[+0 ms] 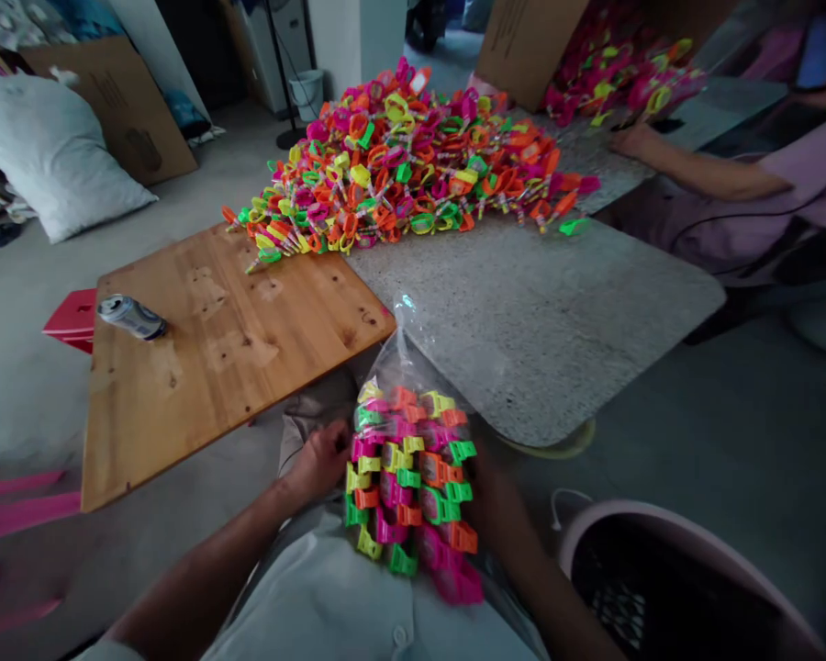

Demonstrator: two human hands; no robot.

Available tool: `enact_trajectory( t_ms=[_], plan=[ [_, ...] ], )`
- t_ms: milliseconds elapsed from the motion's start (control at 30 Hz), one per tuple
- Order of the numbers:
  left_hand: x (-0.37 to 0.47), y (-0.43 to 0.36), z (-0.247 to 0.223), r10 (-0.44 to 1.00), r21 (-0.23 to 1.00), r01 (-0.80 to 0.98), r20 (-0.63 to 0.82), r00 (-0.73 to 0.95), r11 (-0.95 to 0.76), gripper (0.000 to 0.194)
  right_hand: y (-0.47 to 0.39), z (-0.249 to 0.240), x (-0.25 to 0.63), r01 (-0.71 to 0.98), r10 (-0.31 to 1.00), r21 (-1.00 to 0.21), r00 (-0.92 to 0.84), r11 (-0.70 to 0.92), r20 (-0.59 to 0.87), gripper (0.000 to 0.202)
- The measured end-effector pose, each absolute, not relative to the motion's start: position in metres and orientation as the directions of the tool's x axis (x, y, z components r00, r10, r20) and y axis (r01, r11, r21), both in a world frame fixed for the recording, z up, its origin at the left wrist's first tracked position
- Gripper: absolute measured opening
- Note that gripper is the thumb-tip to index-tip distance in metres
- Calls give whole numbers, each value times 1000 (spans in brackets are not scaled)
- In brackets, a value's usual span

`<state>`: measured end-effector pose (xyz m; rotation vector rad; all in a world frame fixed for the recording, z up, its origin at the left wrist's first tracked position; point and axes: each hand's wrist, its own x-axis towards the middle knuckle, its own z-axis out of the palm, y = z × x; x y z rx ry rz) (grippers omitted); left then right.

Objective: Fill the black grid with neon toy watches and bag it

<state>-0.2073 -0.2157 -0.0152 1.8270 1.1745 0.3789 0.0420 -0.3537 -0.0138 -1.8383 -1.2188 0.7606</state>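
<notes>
A clear plastic bag (403, 363) rests against my shirt front, its loose top end reaching the table corner. Rows of toy watches (406, 477) in pink, orange, yellow and green fill it. My left hand (322, 456) is closed at the bag's left edge with its fingers curled; the bag's edge appears to be in its grip. On the other side, my right hand (483, 473) is dark and mostly hidden behind the bag, so its fingers cannot be made out. A large heap of loose toy watches (413, 165) lies on the tables beyond.
A can (132, 317) stands on the wooden table (199, 367). The grey speckled table (551, 321) adjoins it. A pink-rimmed bin (661, 523) is by my right side. Another person's hand (637, 142) is near a second watch pile (612, 78). A red stool (70, 317) stands left.
</notes>
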Motion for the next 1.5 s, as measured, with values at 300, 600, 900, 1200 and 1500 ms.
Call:
enact_trajectory(
  t_ms=[300, 600, 900, 1200, 1500],
  plan=[
    [-224, -230, 0, 825, 765, 439, 208, 525, -472, 24, -359, -1, 46, 663, 976, -731, 217, -158, -14, 15],
    [-209, -215, -2, 822, 658, 499, 389, 416, -564, 14, -308, -3, 62, 614, 875, -788, 405, -43, 267, 19],
    [-208, -221, 33, 560, 492, 288, 602, 569, -822, 11, -339, 7, 60, 688, 775, -723, 421, 65, 471, 15],
    [-202, -220, 43, 465, 415, 226, 678, 569, -881, 16, -358, 38, 78, 788, 755, -520, 111, 330, 646, 30],
    [-204, -233, 50, 419, 476, 103, 628, 656, -874, 18, -388, 40, 69, 889, 669, -368, 99, 273, 736, 21]
  ],
)
